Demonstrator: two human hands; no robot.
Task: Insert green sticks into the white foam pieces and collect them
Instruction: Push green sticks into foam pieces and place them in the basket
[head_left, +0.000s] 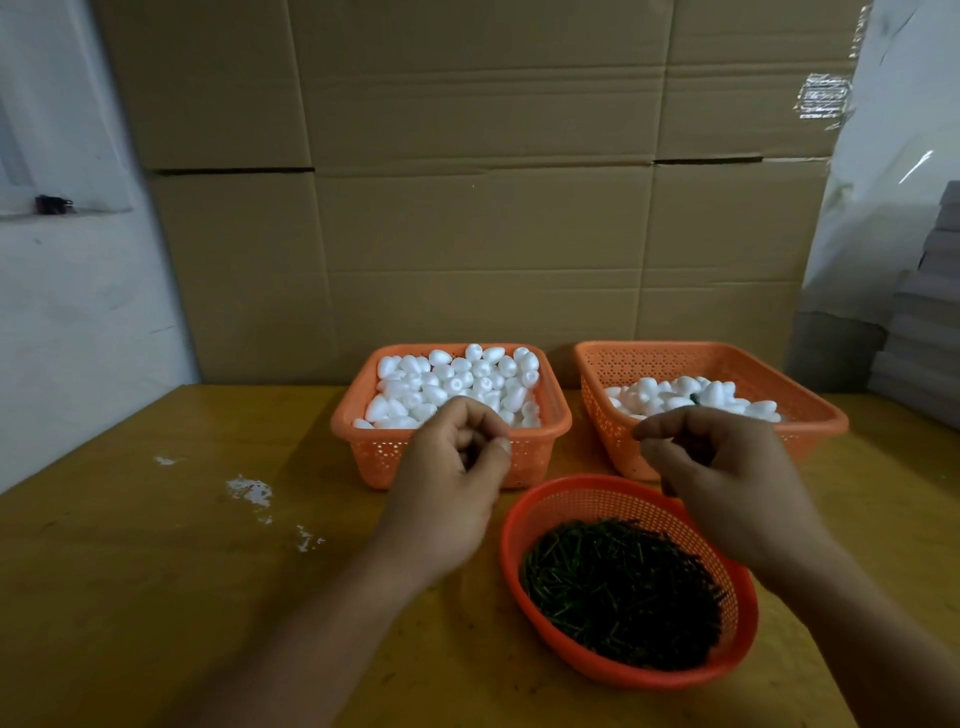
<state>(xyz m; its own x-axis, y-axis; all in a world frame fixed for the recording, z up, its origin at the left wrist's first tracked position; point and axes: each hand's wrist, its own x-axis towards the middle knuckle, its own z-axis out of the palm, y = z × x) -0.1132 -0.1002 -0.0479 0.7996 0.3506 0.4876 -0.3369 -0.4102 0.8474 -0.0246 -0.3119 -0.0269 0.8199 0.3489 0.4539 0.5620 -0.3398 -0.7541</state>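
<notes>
A wall of plain brown corrugated cardboard boxes (478, 182) fills the back, creased and seamed, with a patch of shiny clear tape (823, 101) at the upper right; no print can be read on it. In front of it lies the table (156, 571), a smooth yellow-brown top smeared with a few white flecks (249, 491).

Take the round red-orange colander basket (524, 519) as the landmark: finely perforated plastic, oval in this view, holding a dense dark heap of thin green sticks (618, 587). Behind it and to the left stands a rectangular orange plastic basket (374, 457) with lattice-punched walls, heaped to the rim with smooth white egg-shaped foam pieces (457, 379). Behind it and to the right stands a second orange lattice basket (727, 364), about a third full of foam pieces (675, 395), one showing a dark green stub.

The left hand (452, 478) hovers just left of the colander, in front of the full basket, its fingers (501, 447) curled in with the thumb pressed to the forefinger; whether they pinch anything cannot be told. The right hand (727, 483) hangs over the colander's far rim, fingers bent downward and loosely clenched; whether it holds something is hidden.
</notes>
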